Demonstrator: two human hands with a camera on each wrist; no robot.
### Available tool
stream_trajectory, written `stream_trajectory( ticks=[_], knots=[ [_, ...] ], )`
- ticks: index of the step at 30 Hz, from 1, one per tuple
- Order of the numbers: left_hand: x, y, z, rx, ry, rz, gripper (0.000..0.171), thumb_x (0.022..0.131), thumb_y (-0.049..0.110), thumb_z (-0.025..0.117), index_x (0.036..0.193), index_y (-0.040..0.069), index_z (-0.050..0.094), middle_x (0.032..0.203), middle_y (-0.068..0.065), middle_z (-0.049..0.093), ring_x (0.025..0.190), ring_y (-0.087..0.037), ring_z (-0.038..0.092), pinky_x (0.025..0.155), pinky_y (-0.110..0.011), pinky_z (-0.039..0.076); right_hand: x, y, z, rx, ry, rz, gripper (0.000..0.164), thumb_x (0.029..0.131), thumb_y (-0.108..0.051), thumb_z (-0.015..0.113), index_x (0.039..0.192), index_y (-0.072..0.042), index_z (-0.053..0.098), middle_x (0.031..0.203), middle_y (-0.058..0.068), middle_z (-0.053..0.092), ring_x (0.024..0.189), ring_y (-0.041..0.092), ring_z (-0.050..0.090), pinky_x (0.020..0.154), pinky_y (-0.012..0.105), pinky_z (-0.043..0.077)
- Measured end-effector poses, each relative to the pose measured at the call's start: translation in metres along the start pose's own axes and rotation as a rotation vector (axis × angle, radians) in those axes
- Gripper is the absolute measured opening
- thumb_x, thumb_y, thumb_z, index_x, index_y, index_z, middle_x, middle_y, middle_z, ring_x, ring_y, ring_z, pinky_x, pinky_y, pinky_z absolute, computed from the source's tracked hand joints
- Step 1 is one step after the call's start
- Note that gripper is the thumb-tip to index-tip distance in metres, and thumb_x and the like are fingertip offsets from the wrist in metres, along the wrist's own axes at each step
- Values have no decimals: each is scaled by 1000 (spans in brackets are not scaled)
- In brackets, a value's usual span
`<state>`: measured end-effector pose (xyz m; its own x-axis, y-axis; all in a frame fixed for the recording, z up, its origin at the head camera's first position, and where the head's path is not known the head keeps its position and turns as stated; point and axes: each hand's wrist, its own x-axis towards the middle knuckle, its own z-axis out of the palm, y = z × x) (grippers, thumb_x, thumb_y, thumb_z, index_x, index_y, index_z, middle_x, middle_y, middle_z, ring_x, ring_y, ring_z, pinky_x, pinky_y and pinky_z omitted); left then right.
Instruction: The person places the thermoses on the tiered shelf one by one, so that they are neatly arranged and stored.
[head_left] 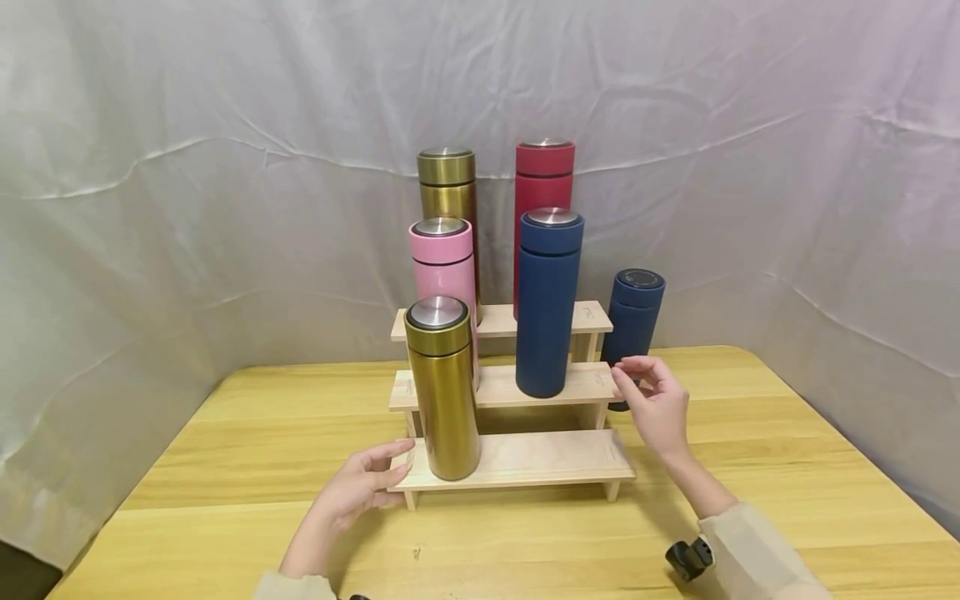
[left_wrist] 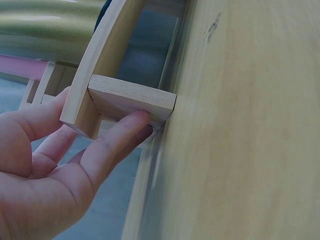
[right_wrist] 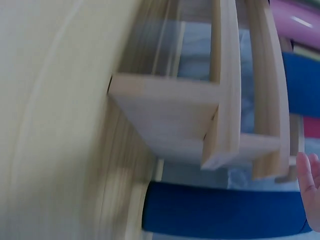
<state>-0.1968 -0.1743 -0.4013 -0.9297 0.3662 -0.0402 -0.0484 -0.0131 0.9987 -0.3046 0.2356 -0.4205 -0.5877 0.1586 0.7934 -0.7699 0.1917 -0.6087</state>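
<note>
A three-step wooden stand (head_left: pixel 555 457) carries several thermos bottles. On its lowest step, at the left, stands a gold thermos (head_left: pixel 442 400); the middle step bears a pink thermos (head_left: pixel 442 258) and a tall blue thermos (head_left: pixel 550 317). Another gold thermos (head_left: pixel 450 179) and a red thermos (head_left: pixel 543 175) are on the top step. My left hand (head_left: pixel 363 483) is at the stand's lower left end, fingertips against the board end and leg in the left wrist view. With fingers loosely bent, my right hand (head_left: pixel 656 404) has its fingertips right at the middle step's right end.
A shorter blue thermos (head_left: pixel 633 321) stands on the wooden table (head_left: pixel 262 467) behind and right of the stand, partly hidden by my right hand. Grey cloth (head_left: pixel 262 208) hangs behind the table and along its sides.
</note>
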Motion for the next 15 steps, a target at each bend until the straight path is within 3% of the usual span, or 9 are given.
stream_trajectory(
  ticks=[2, 4, 8, 12, 15],
  knots=[
    [0, 0, 0, -1, 3, -1, 52, 88, 10, 56, 131, -10, 33, 141, -31, 10, 122, -49, 21, 87, -53, 40, 0, 27, -10, -66, 10, -17, 22, 79, -3, 67, 100, -3, 61, 92, 10, 62, 77, 15, 61, 53, 21, 52],
    [0, -1, 0, -2, 6, -2, 52, 88, 10, 56, 131, -10, 33, 141, -31, 10, 121, -47, 27, 87, -53, 40, 2, 25, -13, -50, 26, 17, 23, 78, -2, 68, 100, -2, 61, 92, 11, 62, 76, 16, 61, 52, 22, 52],
    [0, -1, -1, -8, 11, -8, 53, 88, 10, 56, 131, -10, 34, 141, -31, 11, 117, -42, 36, 86, -52, 41, 10, -6, -10, 32, 57, 55, 23, 75, 2, 69, 96, 3, 60, 89, 13, 63, 73, 14, 61, 50, 20, 51],
    [1, -2, 0, -7, 10, -2, 52, 88, 10, 56, 131, -10, 34, 141, -31, 12, 120, -45, 30, 86, -52, 41, 16, -24, -7, 88, 83, 62, 22, 74, 1, 70, 94, 2, 61, 88, 11, 62, 74, 10, 59, 50, 14, 48],
    [0, -1, 0, -9, 11, -2, 53, 88, 10, 57, 131, -10, 34, 141, -31, 13, 117, -43, 35, 86, -51, 42, 19, -24, -7, 6, 104, 80, 22, 75, -5, 70, 95, -1, 61, 89, 10, 62, 76, 7, 57, 52, 10, 47]
  ],
)
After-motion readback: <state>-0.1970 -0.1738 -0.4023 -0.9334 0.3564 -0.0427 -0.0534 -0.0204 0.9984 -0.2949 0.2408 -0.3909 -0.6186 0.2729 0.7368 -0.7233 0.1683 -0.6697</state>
